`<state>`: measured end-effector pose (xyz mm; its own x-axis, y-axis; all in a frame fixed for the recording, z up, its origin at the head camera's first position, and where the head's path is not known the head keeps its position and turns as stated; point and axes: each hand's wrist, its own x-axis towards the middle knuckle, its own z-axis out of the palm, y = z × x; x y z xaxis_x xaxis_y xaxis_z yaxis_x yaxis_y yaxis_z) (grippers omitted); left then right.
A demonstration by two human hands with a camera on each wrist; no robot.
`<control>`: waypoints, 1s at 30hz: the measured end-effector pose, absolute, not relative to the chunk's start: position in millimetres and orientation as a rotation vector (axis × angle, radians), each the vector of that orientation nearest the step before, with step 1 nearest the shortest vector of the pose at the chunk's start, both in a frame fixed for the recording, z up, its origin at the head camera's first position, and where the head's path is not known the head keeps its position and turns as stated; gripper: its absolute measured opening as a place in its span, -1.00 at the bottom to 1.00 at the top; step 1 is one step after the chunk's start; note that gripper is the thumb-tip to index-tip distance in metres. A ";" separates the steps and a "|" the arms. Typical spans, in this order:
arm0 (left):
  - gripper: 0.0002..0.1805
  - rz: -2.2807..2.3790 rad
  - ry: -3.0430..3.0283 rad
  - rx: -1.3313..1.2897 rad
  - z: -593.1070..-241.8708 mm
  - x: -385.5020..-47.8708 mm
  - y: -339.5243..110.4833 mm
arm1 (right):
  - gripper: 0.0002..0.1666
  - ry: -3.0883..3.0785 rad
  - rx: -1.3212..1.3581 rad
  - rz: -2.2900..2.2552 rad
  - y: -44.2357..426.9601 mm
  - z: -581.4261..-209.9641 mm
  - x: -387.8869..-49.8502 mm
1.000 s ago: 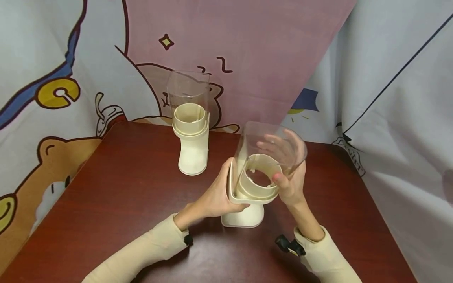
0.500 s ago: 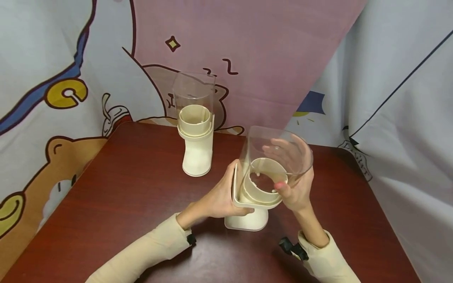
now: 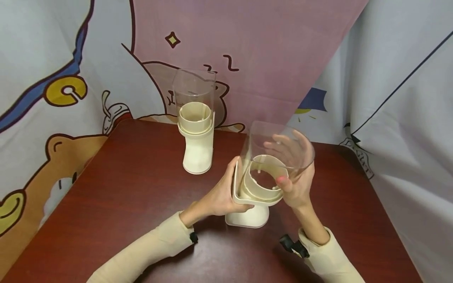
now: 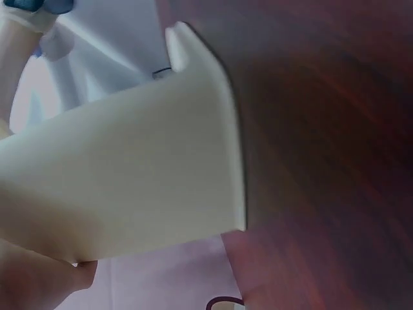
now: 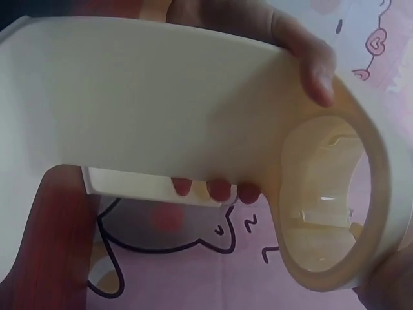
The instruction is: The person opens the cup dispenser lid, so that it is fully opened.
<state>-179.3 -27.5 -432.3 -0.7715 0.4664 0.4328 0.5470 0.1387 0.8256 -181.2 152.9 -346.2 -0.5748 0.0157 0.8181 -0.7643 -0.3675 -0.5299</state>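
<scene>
My left hand (image 3: 221,195) grips a cream plastic dispenser stand (image 3: 249,217) below its top rim. In the right wrist view, that hand's thumb and fingertips (image 5: 220,189) wrap around the stand's wide body, near a round opening through it. A clear plastic container (image 3: 270,135) sits over the cream ring (image 3: 263,192) at the top, tilted toward the right. My right hand (image 3: 299,182) holds the container's right side, its fingers seen through the clear wall. The base reaches down close to the tabletop; whether it touches I cannot tell.
A second cream stand (image 3: 198,155) with a clear container (image 3: 194,84) stands upright at the back of the dark red table (image 3: 141,188). Patterned cloth (image 3: 265,51) hangs behind the table's rear edge and along both sides.
The head view has shifted slightly, so everything appears a little farther right. Both hands keep the same hold, with no clear movement of the stand or container.
</scene>
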 end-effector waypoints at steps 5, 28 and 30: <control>0.40 -1.695 -2.319 -1.057 -432.6 -180.1 -27.9 | 0.17 -1.318 1.027 1.941 152.4 -348.9 -181.1; 0.42 -1.732 -2.266 -1.065 -436.0 -182.3 -23.4 | 0.16 -1.298 1.038 2.010 152.6 -344.4 -182.5; 0.43 -1.718 -2.273 -1.069 -436.2 -181.1 -23.8 | 0.16 -1.303 1.034 1.995 152.6 -345.9 -181.9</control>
<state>-181.1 -23.8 -436.2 -0.7491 0.4678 0.4689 0.5787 0.1178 0.8070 -181.9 152.6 -345.9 -0.5619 0.0267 0.8268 -0.7678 -0.3889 -0.5092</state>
